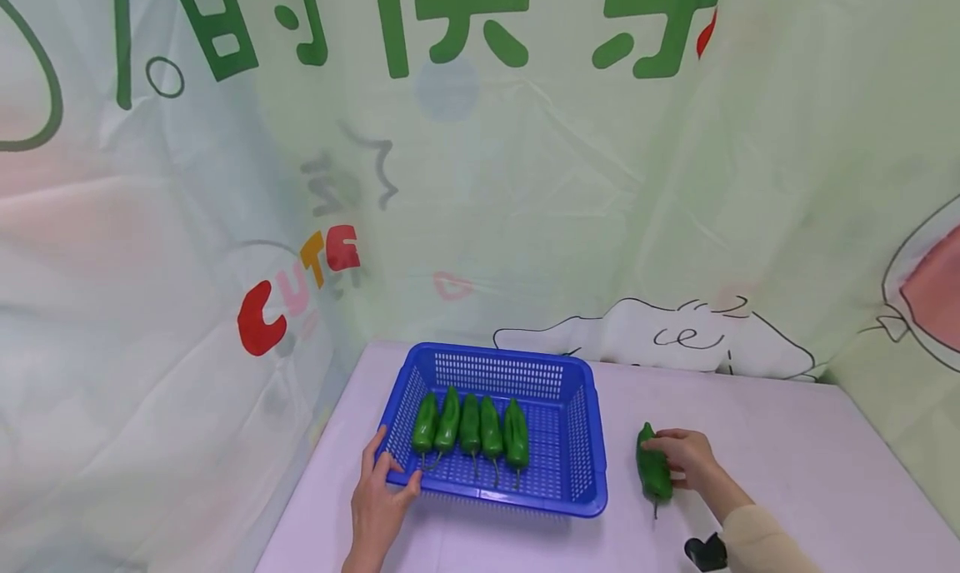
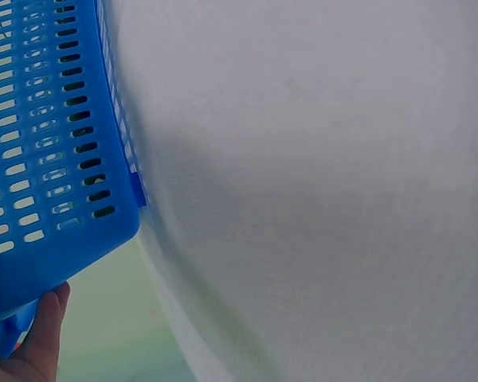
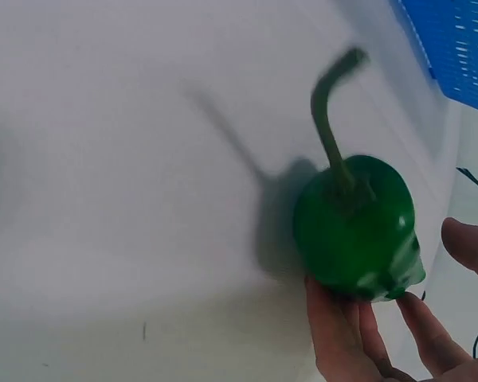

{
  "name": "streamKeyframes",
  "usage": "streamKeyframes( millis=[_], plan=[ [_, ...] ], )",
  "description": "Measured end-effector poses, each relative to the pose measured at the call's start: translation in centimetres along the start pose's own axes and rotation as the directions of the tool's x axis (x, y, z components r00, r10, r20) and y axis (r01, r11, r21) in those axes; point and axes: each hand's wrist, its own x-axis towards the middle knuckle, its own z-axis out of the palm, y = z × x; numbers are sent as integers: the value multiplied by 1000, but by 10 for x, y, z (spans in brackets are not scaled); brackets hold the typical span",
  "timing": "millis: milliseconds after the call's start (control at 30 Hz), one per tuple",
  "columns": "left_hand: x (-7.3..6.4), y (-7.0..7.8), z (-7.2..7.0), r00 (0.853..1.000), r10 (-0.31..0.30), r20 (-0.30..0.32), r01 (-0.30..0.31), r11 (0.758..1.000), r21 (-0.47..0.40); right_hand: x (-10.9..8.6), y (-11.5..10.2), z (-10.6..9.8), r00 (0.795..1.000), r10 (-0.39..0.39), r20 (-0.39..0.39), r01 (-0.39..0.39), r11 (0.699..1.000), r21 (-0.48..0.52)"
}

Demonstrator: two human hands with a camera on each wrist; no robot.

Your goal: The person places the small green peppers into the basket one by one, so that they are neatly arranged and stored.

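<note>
A blue plastic basket [image 1: 491, 495] with slotted walls sits on the table, and several green peppers [image 1: 469, 423] lie side by side in its left part, stems toward me. My left hand [image 1: 381, 502] holds the basket at its near left corner, fingers on the left rim and thumb at the front rim. In the left wrist view, the fingers show at the basket [image 2: 64, 159] edge. To the right of the basket, my right hand [image 1: 690, 456] grips another green pepper [image 1: 654, 473]. The right wrist view shows fingers against this pepper [image 3: 354, 223], its stem pointing to the camera.
The pale table [image 1: 780, 440] extends to the right of the basket. A printed cloth [image 1: 525, 181] with green lettering hangs behind the table and along its left side. By the right wrist is a small black object [image 1: 707, 551].
</note>
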Motion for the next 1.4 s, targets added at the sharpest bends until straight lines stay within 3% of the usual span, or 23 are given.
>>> streamKeyframes(
  millis=[67,233,433,767,1100,1400],
  plan=[
    [0,1,-1,1000,-9,4,9,1000,-4,4,4,1,1000,-13,16,14,1000,-27],
    [1,3,-2,1000,-25,15,25,1000,-5,-21,-13,2,999,-31,28,33,999,-42],
    [1,3,-2,1000,-17,13,17,1000,-3,-8,-4,1,1000,-26,13,27,998,-48],
    [1,3,-2,1000,-7,10,7,1000,9,-60,-48,-9,993,-76,90,77,997,-11],
    [1,2,-2,1000,24,-10,-24,1000,-2,-68,-72,-13,982,-146,123,144,989,22],
    [0,1,-1,999,45,-22,-45,999,2,-79,-102,-2,965,-215,151,206,976,72]
  ],
)
